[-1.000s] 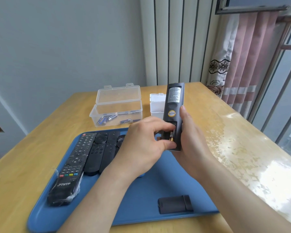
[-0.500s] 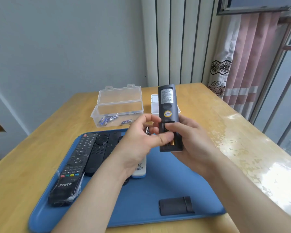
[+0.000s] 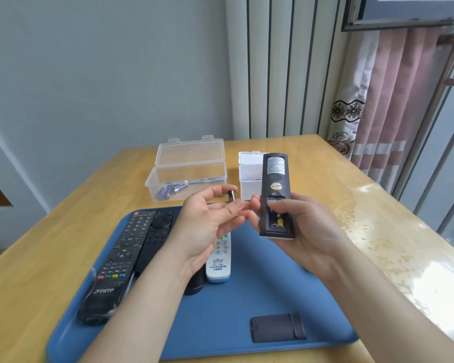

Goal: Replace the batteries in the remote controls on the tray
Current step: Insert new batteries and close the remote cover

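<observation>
head | my right hand (image 3: 307, 231) grips the slim black plastic remote (image 3: 275, 184), back up, above the blue plastic tray (image 3: 247, 310) | left hand (image 3: 207, 226) fingers pinch a small cylindrical battery (image 3: 231, 196) beside its open bay | yellow cell (image 3: 279, 222) sits inside; refill, black cover (image 3: 278, 327), remaining remotes (image 3: 123, 252) left, I judge

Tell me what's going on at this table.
A person is swapping batteries in remote controls. The right hand holds a black remote with its back to the camera and its compartment open; one battery sits inside. The left hand pinches a second battery beside it. The cover lies on the blue tray, along with several other remotes. A clear box holding loose batteries stands open behind the tray.
</observation>
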`<control>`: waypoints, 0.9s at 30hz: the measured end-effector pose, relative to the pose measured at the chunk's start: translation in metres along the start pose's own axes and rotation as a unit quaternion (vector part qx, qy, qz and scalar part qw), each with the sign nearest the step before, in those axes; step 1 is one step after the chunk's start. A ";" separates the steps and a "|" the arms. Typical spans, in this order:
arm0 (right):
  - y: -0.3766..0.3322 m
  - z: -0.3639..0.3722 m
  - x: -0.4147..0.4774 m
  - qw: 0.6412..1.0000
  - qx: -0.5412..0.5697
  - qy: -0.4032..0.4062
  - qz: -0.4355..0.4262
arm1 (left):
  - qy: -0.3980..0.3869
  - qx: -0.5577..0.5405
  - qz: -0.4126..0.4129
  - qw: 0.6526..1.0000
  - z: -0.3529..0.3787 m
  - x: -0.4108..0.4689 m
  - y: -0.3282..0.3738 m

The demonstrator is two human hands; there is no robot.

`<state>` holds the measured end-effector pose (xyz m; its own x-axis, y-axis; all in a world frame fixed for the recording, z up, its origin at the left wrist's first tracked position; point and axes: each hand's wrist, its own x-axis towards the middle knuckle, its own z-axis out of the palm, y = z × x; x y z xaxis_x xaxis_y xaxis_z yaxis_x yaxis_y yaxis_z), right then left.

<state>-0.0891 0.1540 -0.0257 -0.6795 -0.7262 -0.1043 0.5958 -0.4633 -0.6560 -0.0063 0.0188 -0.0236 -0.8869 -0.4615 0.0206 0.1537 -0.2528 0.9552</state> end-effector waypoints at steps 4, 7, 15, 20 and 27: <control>-0.002 0.000 -0.001 0.999 -0.035 0.004 -0.006 | 0.006 0.040 0.013 0.999 0.002 0.000 -0.002; -0.001 -0.001 -0.002 0.999 -0.049 0.021 -0.004 | -0.017 0.102 0.047 0.994 0.000 0.001 -0.003; 0.005 0.001 0.000 0.997 -0.065 0.018 -0.024 | -0.021 0.262 0.190 0.946 0.009 -0.003 0.001; 0.008 0.002 -0.001 0.995 -0.091 0.032 -0.034 | -0.034 0.349 0.231 0.908 0.006 -0.004 0.000; 0.010 0.005 -0.003 0.993 -0.103 0.047 -0.029 | 0.012 0.310 0.237 0.921 0.017 -0.005 -0.007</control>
<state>-0.0792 0.1487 -0.0277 -0.7533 -0.6456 -0.1254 0.4610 -0.3824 -0.8008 -0.0103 0.0374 -0.0255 -0.7737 -0.4154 0.4784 0.2355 0.5125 0.8258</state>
